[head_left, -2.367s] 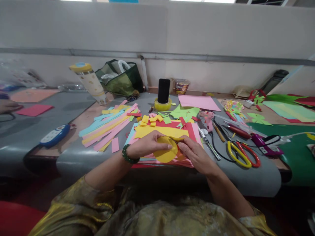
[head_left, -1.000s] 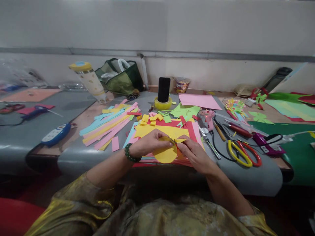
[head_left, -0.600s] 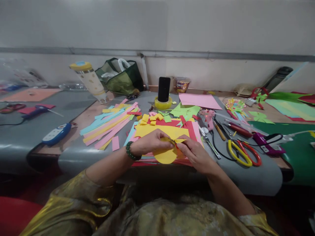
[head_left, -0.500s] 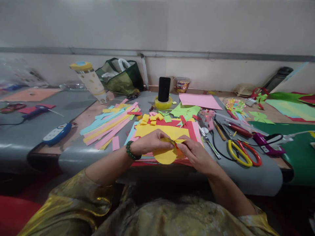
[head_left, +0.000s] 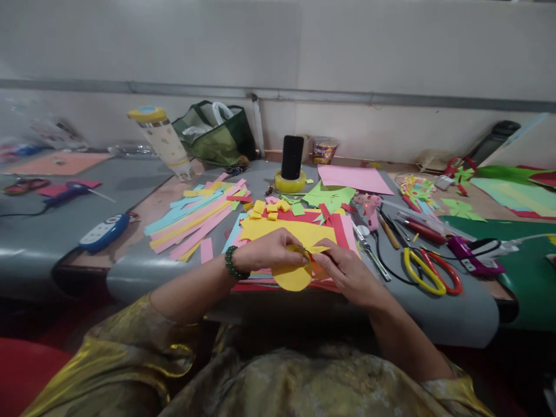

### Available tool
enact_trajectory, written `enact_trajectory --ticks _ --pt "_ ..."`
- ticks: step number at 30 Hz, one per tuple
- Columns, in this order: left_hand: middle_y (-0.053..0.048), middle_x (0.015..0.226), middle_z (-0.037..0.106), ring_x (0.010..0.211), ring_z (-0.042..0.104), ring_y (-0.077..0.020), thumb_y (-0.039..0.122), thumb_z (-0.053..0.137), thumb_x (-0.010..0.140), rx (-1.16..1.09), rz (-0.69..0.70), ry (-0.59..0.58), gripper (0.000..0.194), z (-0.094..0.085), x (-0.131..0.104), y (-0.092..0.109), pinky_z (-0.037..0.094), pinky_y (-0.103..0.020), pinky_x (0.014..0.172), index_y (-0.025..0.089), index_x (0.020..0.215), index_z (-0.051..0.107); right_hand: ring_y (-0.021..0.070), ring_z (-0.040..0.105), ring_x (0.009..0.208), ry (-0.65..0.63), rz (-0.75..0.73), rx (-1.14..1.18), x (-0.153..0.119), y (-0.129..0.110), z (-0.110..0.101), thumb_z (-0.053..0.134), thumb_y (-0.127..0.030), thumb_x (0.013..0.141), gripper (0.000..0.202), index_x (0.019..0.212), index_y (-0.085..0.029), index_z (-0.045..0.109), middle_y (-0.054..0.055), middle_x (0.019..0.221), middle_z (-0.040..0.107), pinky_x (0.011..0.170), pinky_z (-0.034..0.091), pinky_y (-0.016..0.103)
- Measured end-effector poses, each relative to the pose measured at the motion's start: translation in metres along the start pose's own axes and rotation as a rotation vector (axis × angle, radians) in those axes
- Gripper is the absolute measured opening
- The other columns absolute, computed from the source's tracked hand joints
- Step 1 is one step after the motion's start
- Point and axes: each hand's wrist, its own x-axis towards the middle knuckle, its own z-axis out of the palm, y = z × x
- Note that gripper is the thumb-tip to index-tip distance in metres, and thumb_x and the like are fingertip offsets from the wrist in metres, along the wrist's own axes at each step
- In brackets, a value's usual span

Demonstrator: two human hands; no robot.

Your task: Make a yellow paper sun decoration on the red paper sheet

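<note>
Between my hands, above the stack of coloured paper, is a yellow paper piece [head_left: 293, 279] with a rounded lower edge. My left hand [head_left: 278, 249] is closed on its upper left part, thumb on top. Fingers of my right hand [head_left: 343, 267] pinch a pointed yellow end at its upper right, close to the left fingertips. Whether that end belongs to the same piece I cannot tell. Beneath the hands lies a yellow sheet [head_left: 260, 229] on red and pink sheets. Small folded yellow paper bits [head_left: 259, 207] sit just beyond it.
Paper strips [head_left: 195, 217] fan out at left. To the right lie a pink glue gun [head_left: 370, 209], a craft knife [head_left: 373, 255] and scissors with yellow and red handles [head_left: 423, 272]. A phone [head_left: 292, 157] stands in a yellow tape roll [head_left: 290, 184]. A tumbler [head_left: 167, 145] stands back left.
The whole view has shifted slightly, so the table things appear a little further right. My hands keep their hold on the yellow paper, with hardly any movement between them.
</note>
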Motion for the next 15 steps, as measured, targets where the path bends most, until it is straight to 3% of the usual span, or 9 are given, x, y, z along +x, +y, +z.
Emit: enact_trajectory --ticks 5,11,15 --pt "-0.001 0.063 0.068 0.056 0.057 -0.0117 0.027 0.07 0.064 0.021 -0.022 0.028 0.017 0.001 0.001 -0.002 0.044 -0.018 0.051 0.012 0.069 0.075 0.0183 0.056 0.072 -0.006 -0.001 -0.007 0.002 -0.003 0.001 0.036 -0.04 0.098 0.025 0.091 -0.023 0.053 0.004 0.083 0.062 0.064 0.041 0.028" --pt "0.0 0.061 0.068 0.054 0.058 -0.0113 0.022 0.07 0.065 0.006 -0.087 0.02 0.012 0.002 0.0 0.001 0.044 -0.018 0.049 0.012 0.069 0.074 0.0175 0.054 0.066 -0.039 0.021 0.001 0.002 -0.005 0.002 0.037 -0.044 0.097 0.028 0.087 -0.023 0.052 0.002 0.074 0.059 0.061 0.039 0.028" --pt "0.001 0.058 0.067 0.051 0.057 -0.0092 0.018 0.074 0.066 -0.052 -0.112 0.029 0.005 -0.008 -0.002 0.003 0.043 -0.016 0.047 0.013 0.065 0.072 0.0198 0.059 0.07 0.033 0.032 -0.042 0.018 -0.005 -0.006 0.036 -0.042 0.098 0.029 0.087 -0.022 0.054 0.005 0.078 0.064 0.063 0.041 0.029"
